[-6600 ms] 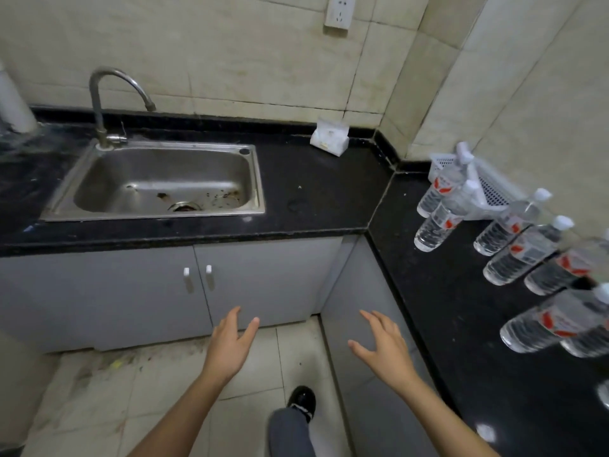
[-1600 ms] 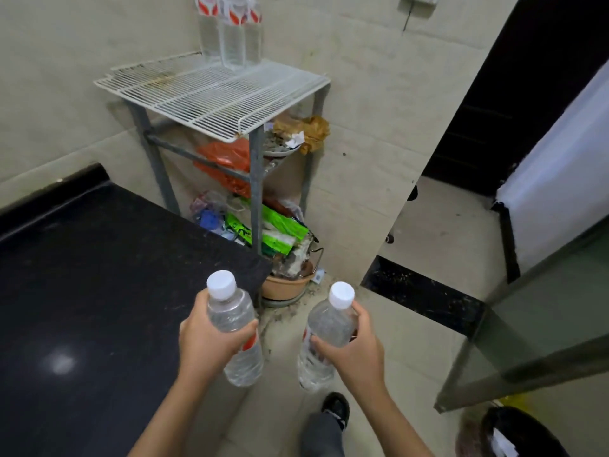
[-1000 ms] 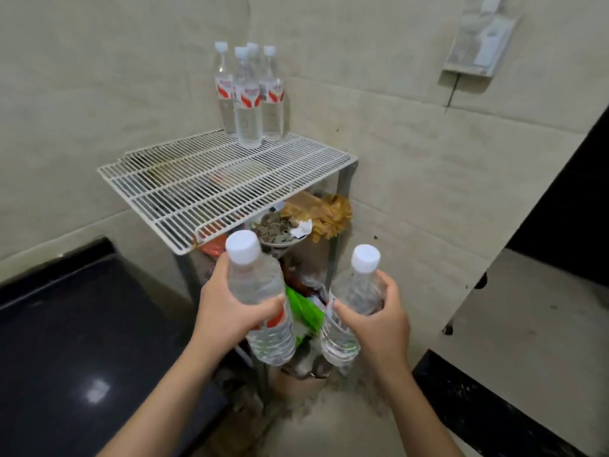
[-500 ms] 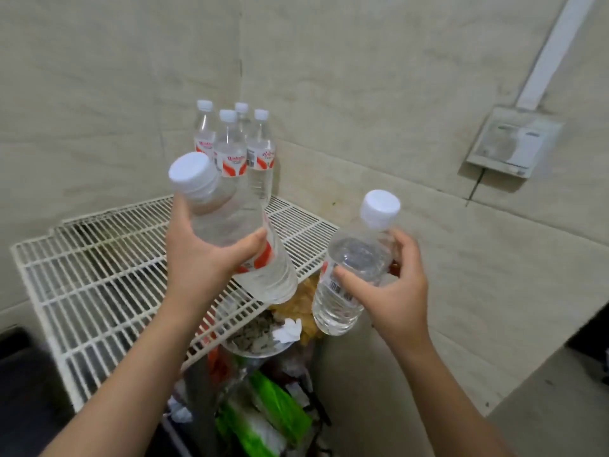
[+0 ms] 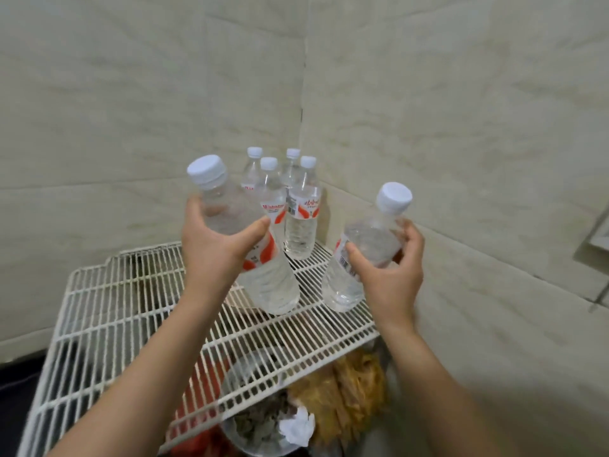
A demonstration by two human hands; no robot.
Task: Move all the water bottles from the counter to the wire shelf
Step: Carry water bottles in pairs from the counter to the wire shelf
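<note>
My left hand (image 5: 214,255) grips a clear water bottle (image 5: 267,278) with a white cap and red label, tilted, its base just above the white wire shelf (image 5: 108,311). My right hand (image 5: 392,275) holds a second water bottle (image 5: 369,239), also tilted, over the shelf's right side. Several more bottles (image 5: 301,219) stand upright together in the shelf's back corner against the tiled wall, just beyond the two held bottles.
Beige tiled walls (image 5: 461,127) meet in a corner behind the shelf. Under the shelf lie a bowl of scraps (image 5: 263,423), orange-brown crumpled material (image 5: 346,394) and something red (image 5: 204,374). A dark strip of counter (image 5: 16,384) shows at the left edge.
I have come closer to the shelf, and both hands have carried their bottles forward over the wire top, near the standing group. Both grips are unchanged.
</note>
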